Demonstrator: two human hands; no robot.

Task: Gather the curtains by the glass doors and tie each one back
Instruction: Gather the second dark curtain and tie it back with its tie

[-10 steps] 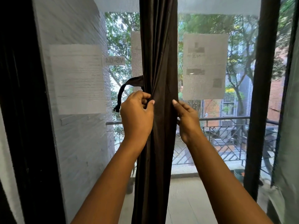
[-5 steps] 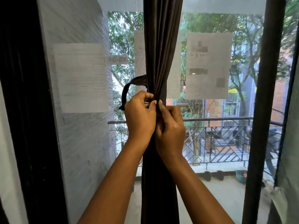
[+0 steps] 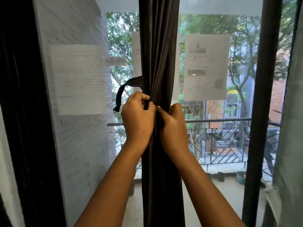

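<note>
The fingers of the left hand (image 3: 136,119) are curled tight around a narrow dark strip at the front of the gathered curtain (image 3: 158,63), pinched against the thumb. The right hand (image 3: 173,128) is closed on the curtain's folds just beside it, knuckles touching the left. The tie-back (image 3: 122,94) loops out from the curtain's left edge, its loose end hanging just above the left hand. Paper sheets (image 3: 206,68) are seen on the glass behind the curtain.

curtain (image 3: 159,63): cut off top and bottom | papers (image 3: 206,68): print blurred | right hand (image 3: 173,128): fingertips hidden
</note>
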